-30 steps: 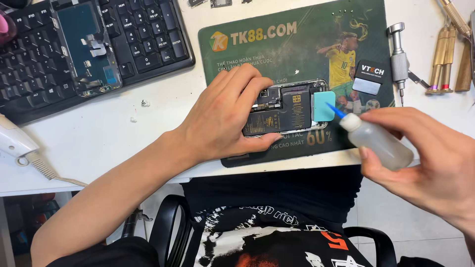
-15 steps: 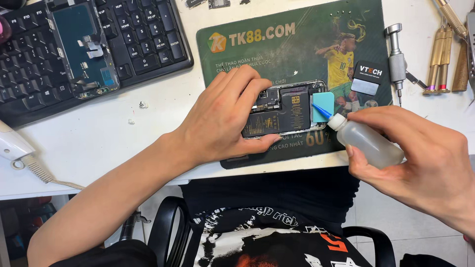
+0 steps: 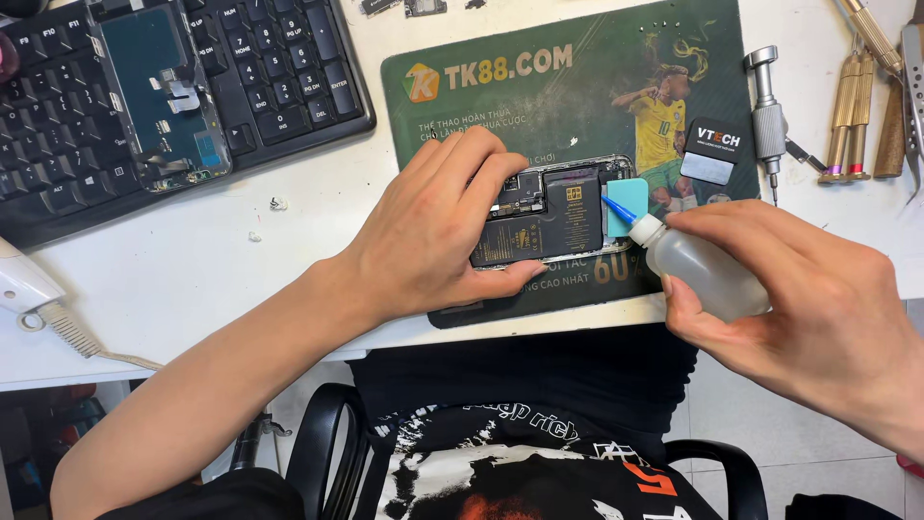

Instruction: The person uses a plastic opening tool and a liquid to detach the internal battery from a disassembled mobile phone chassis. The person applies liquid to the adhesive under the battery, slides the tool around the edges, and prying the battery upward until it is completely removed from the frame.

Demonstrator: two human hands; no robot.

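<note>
Phone [image 3: 553, 217], opened with its insides showing, lies flat on the green mat [image 3: 577, 87] near the mat's front edge, lengthwise left to right. Its dark battery carries a small yellow square label near the top, and a turquoise card [image 3: 628, 200] rests at its right end. The left hand [image 3: 438, 231] lies flat over the phone's left part, fingers spread across it and thumb along the near edge, pressing it down rather than gripping. The right hand [image 3: 818, 308] is closed round a small clear bottle [image 3: 703, 274], held tilted with its blue nozzle touching the phone's right end by the card.

The mat bears a large printed picture of a footballer in yellow and pale lettering across the top. A small black-and-white rectangular card [image 3: 714, 151] sits on the mat's right side. Right of the mat stand a silver screwdriver [image 3: 767, 111] and several brass tools [image 3: 847, 120]. A black keyboard [image 3: 183, 96] lies at the upper left, with a detached screen [image 3: 159, 96] resting face down on it.
</note>
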